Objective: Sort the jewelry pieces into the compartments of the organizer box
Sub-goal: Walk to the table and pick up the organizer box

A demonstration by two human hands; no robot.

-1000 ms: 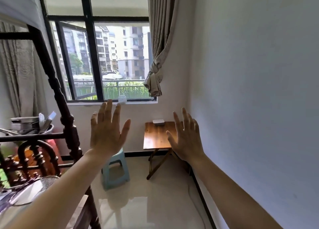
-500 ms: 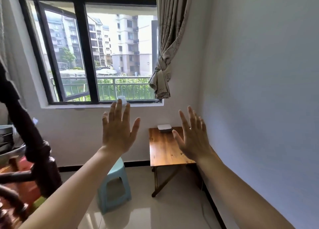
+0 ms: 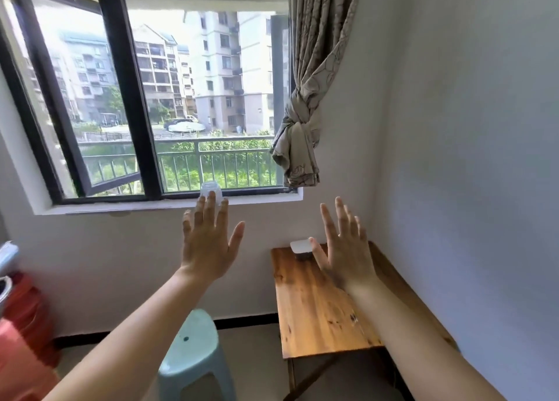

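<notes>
A small white box (image 3: 300,246), possibly the organizer box, sits at the far end of a wooden table (image 3: 314,307) against the right wall. My left hand (image 3: 208,243) is raised in the air with fingers spread, left of the table and holding nothing. My right hand (image 3: 344,252) is also raised and spread, above the table's far part, its thumb next to the white box in the picture. I see no loose jewelry pieces from here.
A pale blue plastic stool (image 3: 193,358) stands on the floor left of the table. A clear upturned cup (image 3: 210,190) rests on the window sill. A knotted curtain (image 3: 299,140) hangs at the window's right. Red containers (image 3: 24,319) stand at the far left.
The view has moved forward and to the right: the dark wooden post at the left has left the picture, and the table and stool look larger and nearer. Both hands stay raised and spread.
</notes>
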